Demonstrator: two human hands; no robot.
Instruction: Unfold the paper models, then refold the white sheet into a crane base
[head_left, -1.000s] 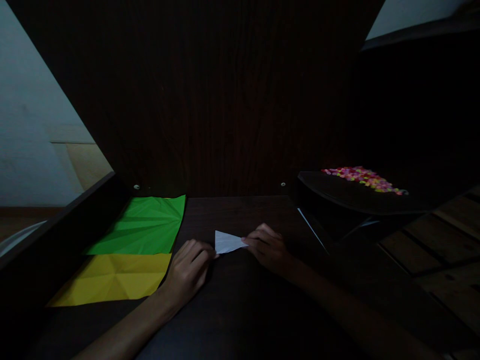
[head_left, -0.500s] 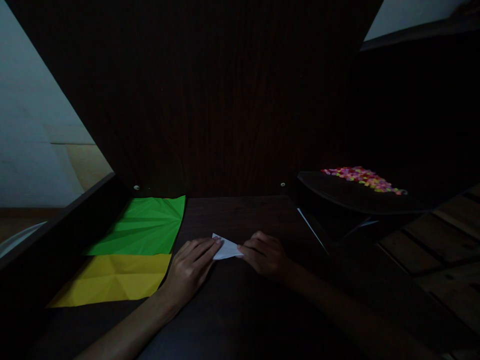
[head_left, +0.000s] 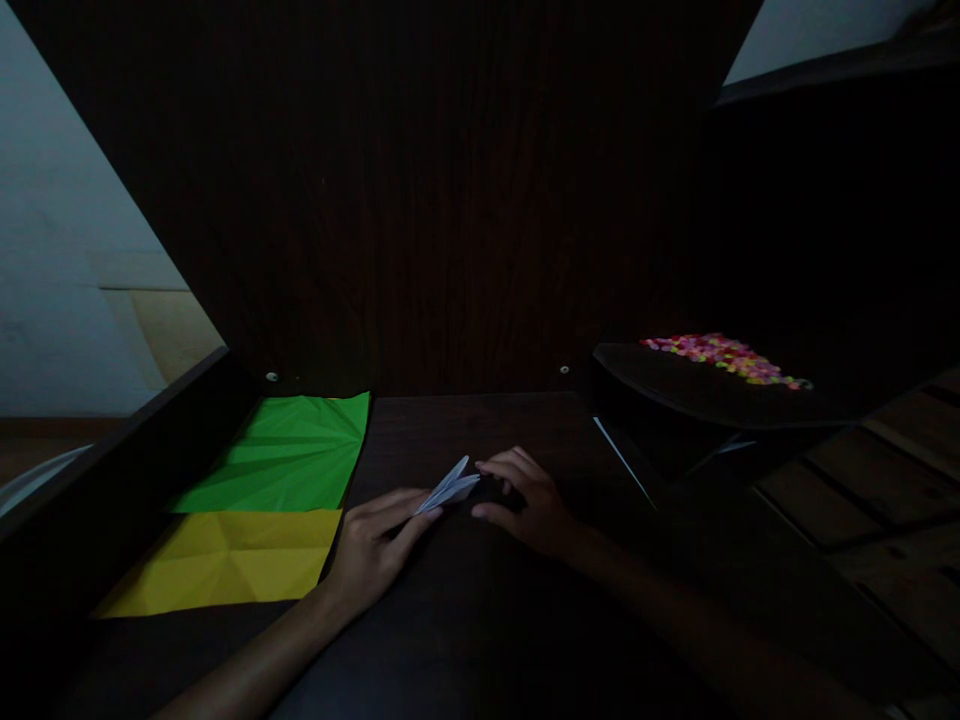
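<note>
At frame centre, the folded white paper slants between the flat-open left hand and the pinching right hand.

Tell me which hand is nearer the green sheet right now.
Left. The left hand lies just right of the green sheet, near its lower right corner. The right hand is farther right, beyond the folded white paper.

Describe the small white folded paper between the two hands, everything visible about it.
The small white folded paper is a narrow, pointed piece with creased layers, its far tip lifted off the dark wooden tabletop. The left hand presses fingertips on its near end; the right hand pinches its right side. The light is dim, so finer folds are unclear.
</note>
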